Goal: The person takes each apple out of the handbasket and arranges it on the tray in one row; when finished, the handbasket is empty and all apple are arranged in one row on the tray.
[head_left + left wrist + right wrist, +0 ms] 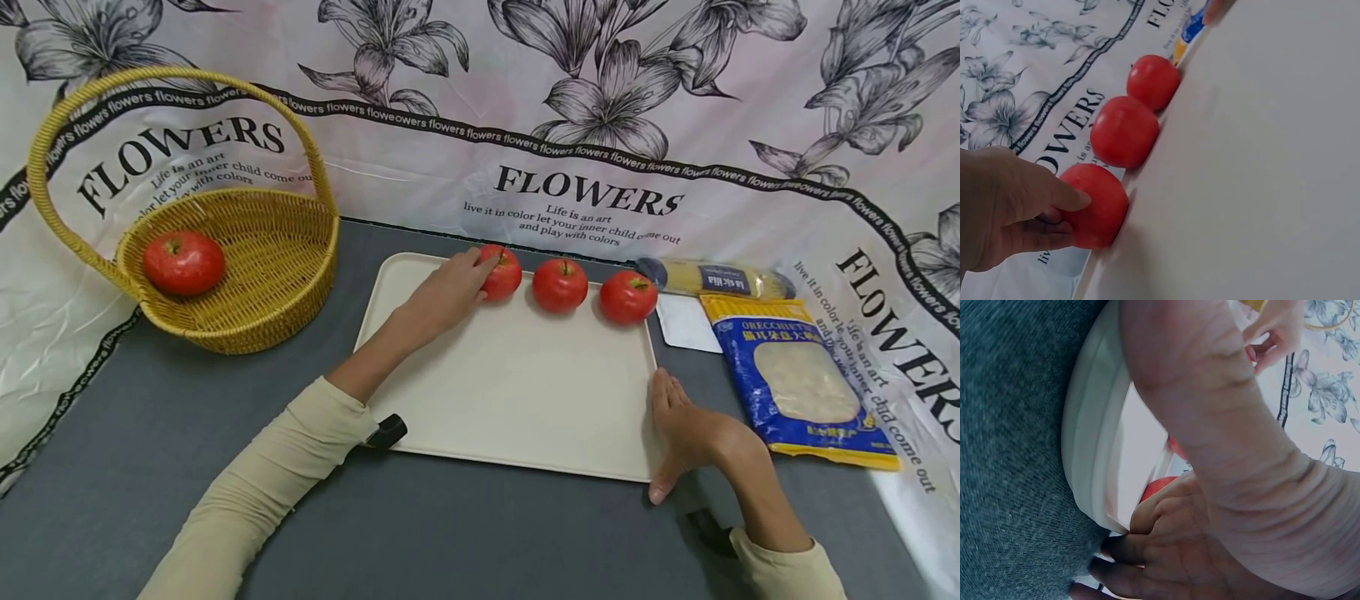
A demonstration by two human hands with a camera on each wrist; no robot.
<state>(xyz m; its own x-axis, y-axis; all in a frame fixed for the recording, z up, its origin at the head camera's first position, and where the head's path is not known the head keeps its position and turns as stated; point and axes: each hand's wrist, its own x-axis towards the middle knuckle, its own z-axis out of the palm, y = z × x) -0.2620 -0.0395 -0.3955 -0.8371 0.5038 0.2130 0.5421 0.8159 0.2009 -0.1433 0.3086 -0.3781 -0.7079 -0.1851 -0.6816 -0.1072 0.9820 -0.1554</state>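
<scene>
Three red apples stand in a row along the far edge of a cream rectangular tray (517,400). On the leftmost apple (507,279) is my left hand (447,289), its thumb on one side and its fingers on the other. The left wrist view shows this grip, with the apple at the tray's rim. Beside it are the middle apple (559,286) and the right apple (627,297), both untouched. My right hand (688,433) rests against the tray's right edge near the front corner, fingers extended and thumb spread towards me.
A yellow woven basket (292,312) with a tall handle stands at the left, holding one red apple (183,262). To the right lie a long pasta pack (727,280), a white flat item (688,325) and a blue-yellow orecchiette bag (806,375). Flower-printed sheeting (420,167) borders the grey table.
</scene>
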